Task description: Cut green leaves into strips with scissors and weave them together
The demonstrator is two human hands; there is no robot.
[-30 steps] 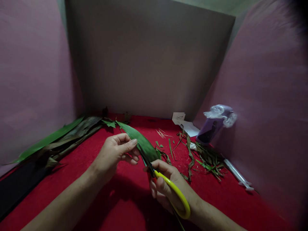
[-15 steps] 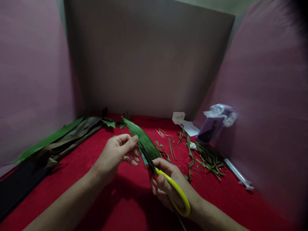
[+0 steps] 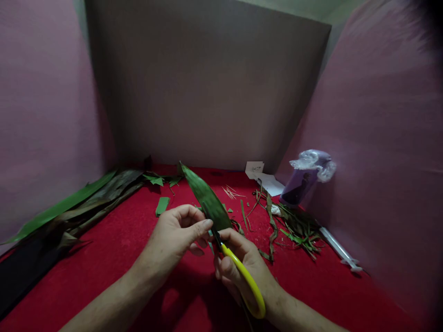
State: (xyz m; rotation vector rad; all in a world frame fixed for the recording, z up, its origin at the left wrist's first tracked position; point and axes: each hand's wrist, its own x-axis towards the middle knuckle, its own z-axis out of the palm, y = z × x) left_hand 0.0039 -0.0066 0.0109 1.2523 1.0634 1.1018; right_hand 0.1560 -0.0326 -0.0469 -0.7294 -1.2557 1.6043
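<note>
My right hand (image 3: 247,260) is closed on yellow-handled scissors (image 3: 254,290), their dark blades pointing up and left. A long pointed green leaf (image 3: 206,193) rises from behind its fingers, and the blades lie along the leaf's left edge. A thin stem runs down below the palm; whether it belongs to the leaf I cannot tell. My left hand (image 3: 180,235) meets the leaf's lower left edge, thumb and fingers pinched together there next to the blades. The thumb hides part of the blades and the exact spot of the pinch.
A cut green leaf piece (image 3: 162,206) lies on the red cloth (image 3: 114,240). Long leaves (image 3: 90,198) line the left wall. Rightward are toothpick-like sticks (image 3: 232,192), dried plant scraps (image 3: 301,226), a syringe (image 3: 341,251), a purple container (image 3: 300,182) with clear plastic, and white paper (image 3: 270,183).
My left hand has moved right and down, its fingers closing near the blades. The scissors and leaf tilt more upright. A leaf piece behind my left hand has come into view.
</note>
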